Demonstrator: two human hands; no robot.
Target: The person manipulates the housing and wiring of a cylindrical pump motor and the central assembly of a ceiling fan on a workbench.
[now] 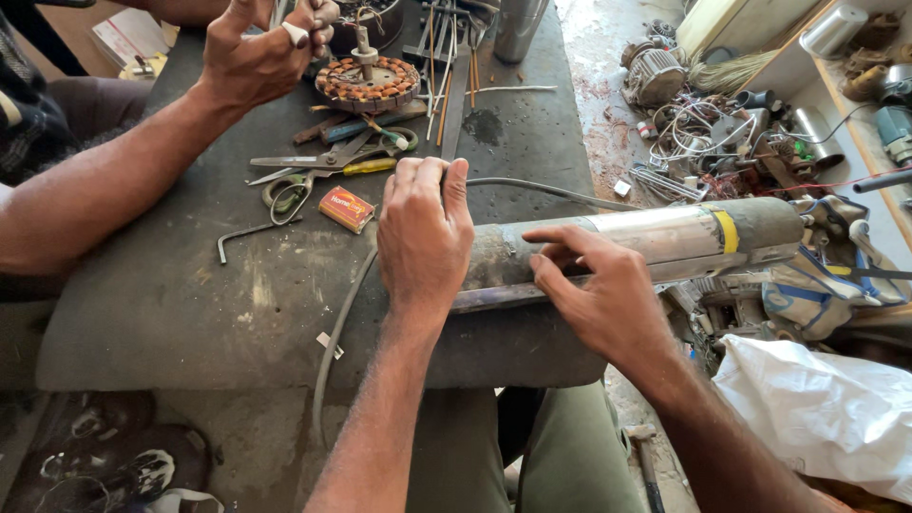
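Two hands rest on a long metal cylinder lying across the dark table: left hand grips its end, right hand lies flat with fingers spread; scissors lie far left, cluttered floor right

Bright, even daylight, strongest on the floor beyond the far-right end of the metal cylinder. Glare streak runs along the cylinder's shiny middle section; its dull ends stay matte. White plastic bag below the cylinder's right end is near blown out. Dark surface left of the cylinder reads flat, with soft short shadows under the scissors. Deep shadow below the surface's near edge. Wide-angle distortion: forearms stretch at the bottom, shelves bend up right of the cylinder. Focus sharp centrally, slight softness at the corners.
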